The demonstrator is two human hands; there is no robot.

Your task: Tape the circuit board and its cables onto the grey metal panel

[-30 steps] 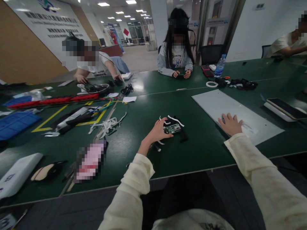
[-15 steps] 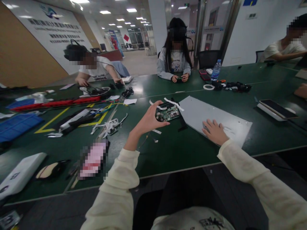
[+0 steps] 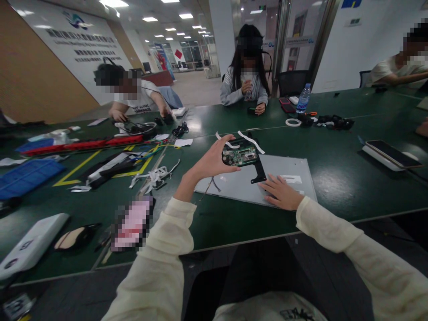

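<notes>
My left hand (image 3: 210, 162) holds a green circuit board (image 3: 240, 156) on a black bracket, lifted above the table, with white tape strips (image 3: 250, 141) hanging from it. My right hand (image 3: 280, 192) lies flat with fingers spread on a grey metal panel (image 3: 294, 178), which rests on the green table (image 3: 334, 178) directly in front of me, under the raised board.
Three other people sit around the table. A phone on a white box (image 3: 389, 153) lies right. A water bottle (image 3: 303, 99), tape roll (image 3: 293, 122) and black cables (image 3: 331, 121) sit far right. Left hold red strips (image 3: 76, 145), cables, white tape scraps (image 3: 152, 175), a blue tray (image 3: 25, 176) and a white box (image 3: 30, 245).
My left hand lifted the circuit board off the table. My right hand slid the grey panel left and toward me, so it now lies beneath the board.
</notes>
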